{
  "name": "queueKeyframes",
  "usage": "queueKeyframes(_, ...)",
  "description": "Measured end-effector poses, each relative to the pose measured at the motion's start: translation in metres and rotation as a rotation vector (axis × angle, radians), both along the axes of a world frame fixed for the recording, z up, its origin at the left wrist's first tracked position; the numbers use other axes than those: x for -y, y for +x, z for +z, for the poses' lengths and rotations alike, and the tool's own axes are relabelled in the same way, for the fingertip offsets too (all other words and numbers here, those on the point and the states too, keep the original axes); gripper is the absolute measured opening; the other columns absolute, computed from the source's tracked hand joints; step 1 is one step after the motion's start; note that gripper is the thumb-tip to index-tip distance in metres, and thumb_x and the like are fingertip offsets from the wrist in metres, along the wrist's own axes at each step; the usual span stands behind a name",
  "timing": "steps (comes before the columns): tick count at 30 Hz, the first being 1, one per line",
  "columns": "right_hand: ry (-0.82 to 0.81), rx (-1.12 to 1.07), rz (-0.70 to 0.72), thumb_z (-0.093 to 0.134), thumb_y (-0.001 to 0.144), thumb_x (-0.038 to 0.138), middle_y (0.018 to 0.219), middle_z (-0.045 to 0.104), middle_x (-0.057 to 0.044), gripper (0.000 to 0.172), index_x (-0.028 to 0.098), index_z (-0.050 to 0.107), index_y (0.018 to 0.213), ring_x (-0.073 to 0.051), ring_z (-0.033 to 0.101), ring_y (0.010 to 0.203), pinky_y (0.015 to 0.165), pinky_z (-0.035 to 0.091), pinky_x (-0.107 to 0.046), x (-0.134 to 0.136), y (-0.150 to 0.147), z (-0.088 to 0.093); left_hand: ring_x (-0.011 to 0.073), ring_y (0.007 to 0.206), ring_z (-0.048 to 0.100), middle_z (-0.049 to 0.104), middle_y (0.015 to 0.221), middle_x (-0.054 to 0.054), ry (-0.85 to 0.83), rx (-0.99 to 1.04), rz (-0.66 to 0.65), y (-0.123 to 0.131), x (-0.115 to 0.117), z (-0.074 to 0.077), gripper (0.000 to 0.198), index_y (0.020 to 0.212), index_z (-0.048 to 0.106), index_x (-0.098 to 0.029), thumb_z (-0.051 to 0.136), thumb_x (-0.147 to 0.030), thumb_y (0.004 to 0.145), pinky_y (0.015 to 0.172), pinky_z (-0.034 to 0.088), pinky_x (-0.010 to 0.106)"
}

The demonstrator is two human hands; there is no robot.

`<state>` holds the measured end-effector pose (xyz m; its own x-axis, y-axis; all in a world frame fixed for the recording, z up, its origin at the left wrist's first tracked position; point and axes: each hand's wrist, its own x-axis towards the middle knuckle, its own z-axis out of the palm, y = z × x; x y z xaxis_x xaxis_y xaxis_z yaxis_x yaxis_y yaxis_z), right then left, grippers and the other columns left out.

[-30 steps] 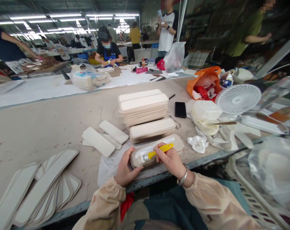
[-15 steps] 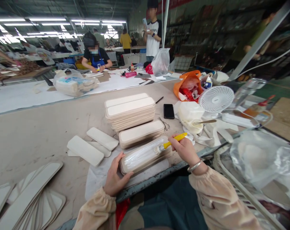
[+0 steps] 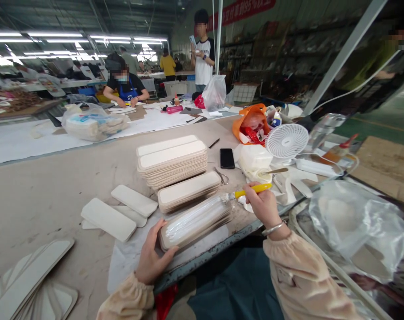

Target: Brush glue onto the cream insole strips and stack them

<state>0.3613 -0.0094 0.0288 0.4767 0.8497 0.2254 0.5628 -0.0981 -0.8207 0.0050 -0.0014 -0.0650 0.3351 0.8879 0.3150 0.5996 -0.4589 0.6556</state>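
Observation:
My right hand is closed round a yellow-handled brush, whose bristles rest at the right end of the nearest stack of long beige pads. The top pad of that stack shines wet and white. My left hand presses against the stack's left end, fingers curled on its edge. Behind it lie a lower stack of pads and a tall stack of pads. A sheet of white paper lies under the near stack.
Loose pads lie to the left, larger rimmed pieces at the far left. A black phone, scissors, white fan, orange bag and glue tub stand to the right. Other people work at the far tables.
The brush has swept from the left end of the top pad to its right end, leaving a wet white coat. My view has swung to the right.

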Motion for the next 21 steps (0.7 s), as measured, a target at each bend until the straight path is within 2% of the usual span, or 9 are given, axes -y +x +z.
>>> queueKeyframes(3, 0.063, -0.090, 0.015, 0.047, 0.086, 0.042, 0.055, 0.058, 0.000, 0.037, 0.019, 0.055, 0.059, -0.015, 0.056, 0.057, 0.065, 0.041, -0.026, -0.002, -0.007, -0.003, 0.0311, 0.125, 0.047, 0.050, 0.132, 0.015, 0.001, -0.008, -0.001, 0.000, 0.000, 0.000, 0.077, 0.139, 0.031, -0.018, 0.066, -0.040, 0.075, 0.103, 0.041, 0.051)
queueKeyframes(7, 0.011, -0.095, 0.121, 0.046, 0.087, 0.044, 0.054, 0.058, 0.001, 0.034, 0.019, 0.059, 0.068, -0.016, 0.057, 0.057, 0.064, 0.042, -0.027, -0.006, -0.014, -0.012, 0.0312, 0.124, 0.047, 0.050, 0.132, 0.016, 0.010, -0.018, 0.008, 0.000, 0.001, 0.001, 0.076, 0.139, 0.031, -0.017, 0.066, -0.040, 0.075, 0.102, 0.042, 0.051)
queueKeyframes(9, -0.027, -0.049, 0.107, 0.046, 0.087, 0.043, 0.053, 0.059, 0.001, 0.033, 0.019, 0.060, 0.071, -0.017, 0.058, 0.057, 0.064, 0.042, -0.027, -0.007, -0.012, -0.013, 0.0312, 0.124, 0.047, 0.050, 0.132, 0.016, 0.018, -0.017, 0.007, 0.001, 0.001, 0.002, 0.075, 0.138, 0.032, -0.017, 0.066, -0.040, 0.075, 0.102, 0.042, 0.051)
queueKeyframes(14, -0.035, 0.013, 0.017, 0.045, 0.086, 0.043, 0.052, 0.059, 0.000, 0.036, 0.019, 0.059, 0.064, -0.017, 0.060, 0.058, 0.065, 0.042, -0.026, -0.004, -0.004, -0.008, 0.0319, 0.125, 0.046, 0.050, 0.133, 0.016, 0.010, -0.006, -0.004, 0.000, 0.000, 0.001, 0.073, 0.137, 0.034, -0.017, 0.066, -0.039, 0.075, 0.103, 0.041, 0.051)
queueKeyframes(19, -0.058, -0.031, 0.173, 0.046, 0.085, 0.046, 0.056, 0.061, -0.001, 0.039, 0.020, 0.057, 0.058, -0.017, 0.058, 0.057, 0.064, 0.042, -0.028, -0.001, -0.011, -0.007, 0.0325, 0.124, 0.047, 0.050, 0.132, 0.017, -0.006, 0.041, -0.009, -0.001, 0.003, 0.001, 0.073, 0.136, 0.035, -0.015, 0.066, -0.039, 0.074, 0.103, 0.039, 0.052)
queueKeyframes(21, -0.108, 0.019, 0.129, 0.049, 0.082, 0.045, 0.056, 0.062, -0.002, 0.036, 0.021, 0.058, 0.057, -0.019, 0.059, 0.058, 0.064, 0.041, -0.030, -0.001, -0.010, -0.007, 0.0325, 0.123, 0.047, 0.050, 0.132, 0.017, -0.011, 0.076, -0.017, 0.000, 0.005, 0.004, 0.075, 0.136, 0.035, -0.015, 0.066, -0.040, 0.073, 0.103, 0.040, 0.052)
